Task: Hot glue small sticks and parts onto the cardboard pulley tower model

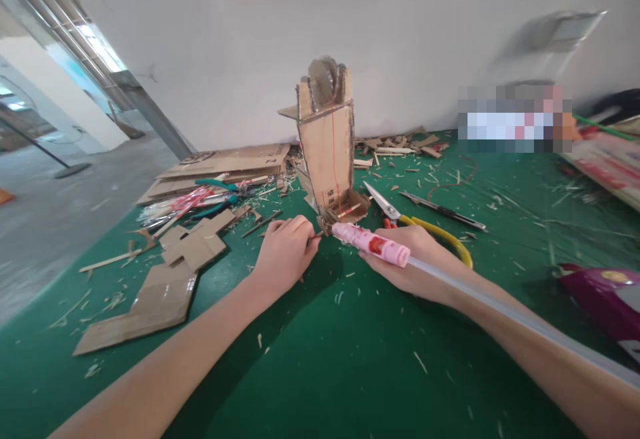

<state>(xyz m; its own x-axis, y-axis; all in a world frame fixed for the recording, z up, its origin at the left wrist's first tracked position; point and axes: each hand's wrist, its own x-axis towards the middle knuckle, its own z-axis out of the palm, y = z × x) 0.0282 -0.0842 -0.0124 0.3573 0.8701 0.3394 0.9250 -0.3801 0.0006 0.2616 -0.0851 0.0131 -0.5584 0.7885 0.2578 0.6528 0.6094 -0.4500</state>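
Note:
My right hand [417, 259] is wrapped round a pink glue gun [373, 242], and a long translucent glue stick [465, 285] runs out of its back along my forearm. The gun's tip reaches the foot of an upright cardboard tower [327, 152]. On top of this tower sits a round cardboard wheel [323, 82], with a red thread [334, 145] hanging down the front. Close to the gun's tip, my left hand [287, 249] is closed, its fingertips pinching a small brown piece [319, 234] whose kind I cannot make out.
Cut cardboard pieces [165, 285] lie on the green table [300, 372] at left, near teal-handled pliers [220, 189] and stacked cardboard [225, 162]. Yellow-handled scissors [435, 229] and a craft knife [445, 211] lie behind my right hand. A purple object [597, 299] sits at right.

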